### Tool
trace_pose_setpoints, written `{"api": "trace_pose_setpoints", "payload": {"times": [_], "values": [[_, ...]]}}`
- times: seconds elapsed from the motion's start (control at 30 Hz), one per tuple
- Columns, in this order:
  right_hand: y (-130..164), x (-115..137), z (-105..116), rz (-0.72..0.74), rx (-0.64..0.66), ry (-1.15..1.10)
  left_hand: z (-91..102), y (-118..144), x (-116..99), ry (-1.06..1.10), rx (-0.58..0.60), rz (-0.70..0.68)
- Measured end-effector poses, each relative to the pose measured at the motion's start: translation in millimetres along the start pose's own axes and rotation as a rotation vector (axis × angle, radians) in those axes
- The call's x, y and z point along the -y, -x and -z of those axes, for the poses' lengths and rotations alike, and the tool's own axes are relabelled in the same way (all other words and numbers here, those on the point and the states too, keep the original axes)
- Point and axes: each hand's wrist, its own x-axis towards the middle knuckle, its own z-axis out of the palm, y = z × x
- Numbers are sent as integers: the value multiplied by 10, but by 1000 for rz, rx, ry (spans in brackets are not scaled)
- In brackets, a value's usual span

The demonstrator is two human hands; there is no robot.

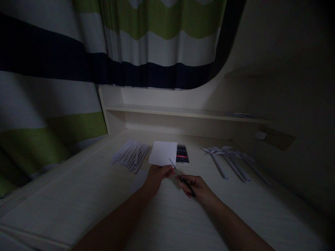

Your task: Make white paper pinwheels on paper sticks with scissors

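Observation:
My left hand (157, 176) pinches the lower edge of a square white sheet of paper (163, 152), held up a little above the desk. In my right hand (195, 186) is a pair of scissors (186, 184) with black handles. The blades point up and left and lie over the sheet's lower right corner, close to my left fingertips. Whether the blades are apart is too dim to tell. Just right of the sheet lies a phone (182, 155) with its screen lit, partly pixelated.
Several rolled white paper sticks (132, 155) lie piled at the left. Several paper pinwheels (227, 162) on sticks lie at the right. Another white sheet (139, 179) is partly under my left forearm. A shelf (167, 111) runs along the back, below a striped curtain (167, 45).

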Motion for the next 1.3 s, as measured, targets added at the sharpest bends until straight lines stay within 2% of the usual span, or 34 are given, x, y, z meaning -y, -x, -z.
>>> {"api": "trace_pose_setpoints", "payload": {"times": [0.27,0.6,0.93,1.3], "values": [[27,81,-26,-36,-17,-50,-3,-11,6,2,6,19],[52,139,-37,-39,-5,-45,23,-4,-9,79,77,73],[38,124,-60,-4,6,-15,2,17,21,49,81,80],[0,-15,-1,-6,20,13,-5,22,16,50,93,71]]}}
